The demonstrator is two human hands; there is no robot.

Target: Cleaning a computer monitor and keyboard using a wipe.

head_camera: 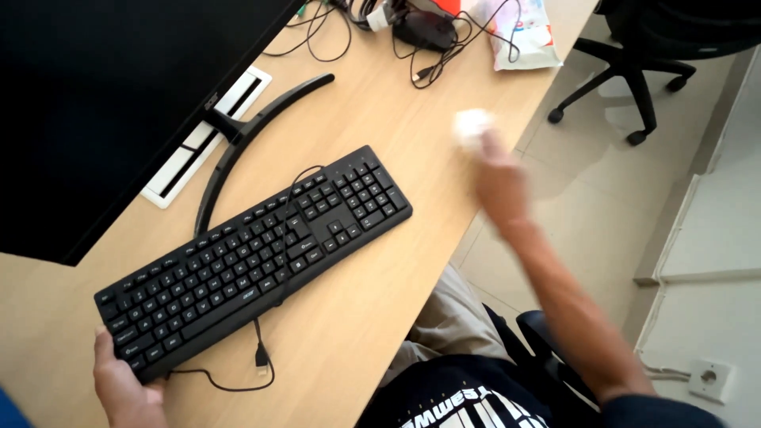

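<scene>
A black keyboard (254, 257) lies slanted on the light wooden desk (396, 269), its cable draped across the keys and its plug (261, 358) loose near the desk's front edge. My left hand (123, 388) grips the keyboard's near left corner. My right hand (499, 178), blurred by motion, is over the desk's right edge, shut on a crumpled white tissue (471, 127).
A large black monitor (103, 95) on a curved stand (238, 143) fills the upper left. Tangled cables (428, 47) and a plastic packet (523, 36) lie at the desk's far end. An office chair (642, 55) stands on the tiled floor.
</scene>
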